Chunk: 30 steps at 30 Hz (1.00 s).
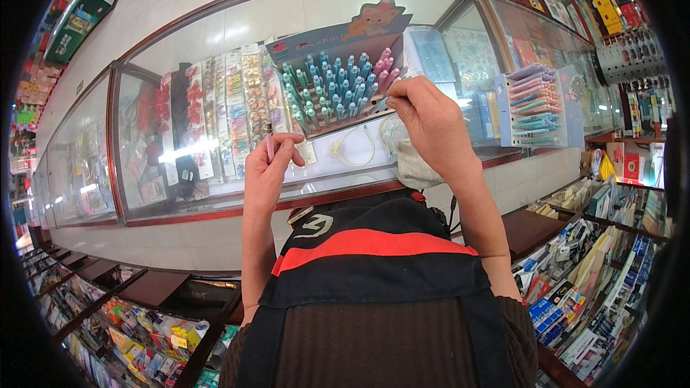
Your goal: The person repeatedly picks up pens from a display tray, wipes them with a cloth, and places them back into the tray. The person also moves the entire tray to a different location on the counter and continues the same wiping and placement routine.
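In my left hand, left of the display box, a pink pen stands roughly upright between thumb and fingers. My right hand pinches a light blue pen at the box's right front corner; whether its lower end is in a hole cannot be told. The cardboard display box holds rows of upright pens: green at the left, blue in the middle, pink at the back right. It stands on a glass counter. A grey cloth lies below my right hand.
A second pen box with purple, pink, blue and green pens stands at the right. Hair accessories on cards show under the glass at the left. Stocked shelves lie behind me, and a wooden edge runs along the counter.
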Each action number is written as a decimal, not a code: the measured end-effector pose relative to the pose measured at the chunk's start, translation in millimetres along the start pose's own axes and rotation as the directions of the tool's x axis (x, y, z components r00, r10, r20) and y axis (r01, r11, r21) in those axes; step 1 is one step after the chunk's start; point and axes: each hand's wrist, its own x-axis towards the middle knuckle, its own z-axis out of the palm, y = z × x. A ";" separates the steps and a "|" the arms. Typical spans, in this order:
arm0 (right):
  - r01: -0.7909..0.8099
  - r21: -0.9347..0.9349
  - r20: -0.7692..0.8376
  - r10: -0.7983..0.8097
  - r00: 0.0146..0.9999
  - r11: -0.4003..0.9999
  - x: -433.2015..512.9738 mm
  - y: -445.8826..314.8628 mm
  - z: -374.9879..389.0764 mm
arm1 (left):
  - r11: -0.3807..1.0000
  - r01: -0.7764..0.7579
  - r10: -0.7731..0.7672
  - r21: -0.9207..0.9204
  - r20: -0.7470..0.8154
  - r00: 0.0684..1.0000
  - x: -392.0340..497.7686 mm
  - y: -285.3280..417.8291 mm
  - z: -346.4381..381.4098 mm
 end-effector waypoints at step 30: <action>-0.249 0.458 0.273 0.131 0.953 0.853 -38.6 -39.3 25.6 | 0.965 -0.109 0.003 0.237 0.406 0.914 -10.4 23.6 48.7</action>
